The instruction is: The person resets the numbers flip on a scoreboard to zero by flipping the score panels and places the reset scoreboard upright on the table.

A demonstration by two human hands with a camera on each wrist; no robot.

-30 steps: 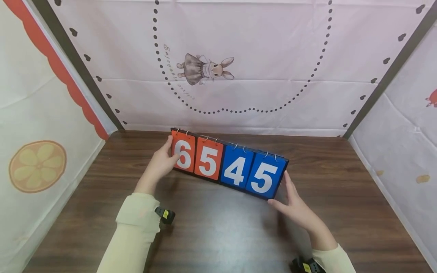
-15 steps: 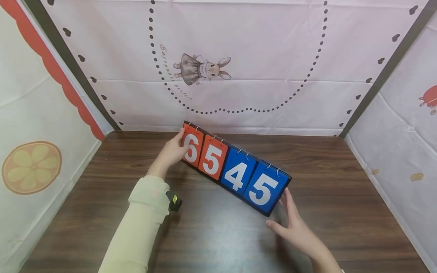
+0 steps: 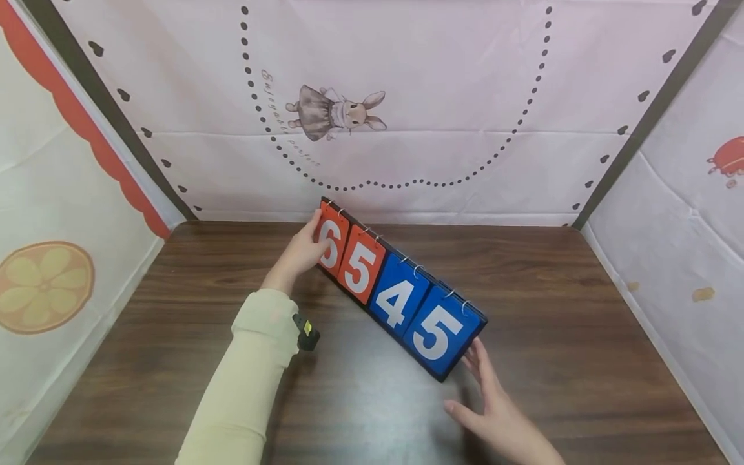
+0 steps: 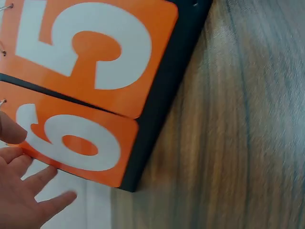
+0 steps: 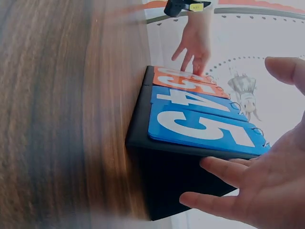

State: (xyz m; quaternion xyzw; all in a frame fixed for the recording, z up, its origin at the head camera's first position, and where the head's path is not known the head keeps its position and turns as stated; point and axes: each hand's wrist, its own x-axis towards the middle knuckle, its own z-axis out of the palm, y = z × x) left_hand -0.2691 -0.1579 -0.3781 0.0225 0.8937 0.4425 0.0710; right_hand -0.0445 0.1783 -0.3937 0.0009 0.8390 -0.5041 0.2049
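While the left hand (image 3: 299, 253) is pinching one end of a tabletop flip scoreboard (image 3: 401, 290), its thumb is lying across the front of the red "6" card (image 3: 331, 242) and its other fingers are reaching round the end edge. The right hand (image 3: 494, 407) is touching the opposite end, its fingers extending along the black side panel (image 5: 167, 181); its thumb is standing well apart from them and is not closing round anything.

The scoreboard is occupying the middle of the dark wood-grain table (image 3: 174, 323), slanting diagonally: its red end is pointing toward the back cloth (image 3: 453, 77), its blue end toward the person. Whether its whole base is meeting the wood, I cannot tell. Silver rings (image 3: 417, 270) are holding the cards along the upper edge, and the row is reading 6, 5, 4, 5, with the red "5" card (image 3: 361, 265) sitting beside the blue "4" card (image 3: 396, 300) and the blue "5" card (image 3: 438, 332) ending the line.

A pale sleeve (image 3: 238, 381) is covering the left forearm, and a small black wrist camera (image 3: 306, 332) is jutting from its cuff. Behind, a rabbit print (image 3: 337, 113) is decorating the back cloth, while an orange-slice print (image 3: 45, 287) is showing at the left.
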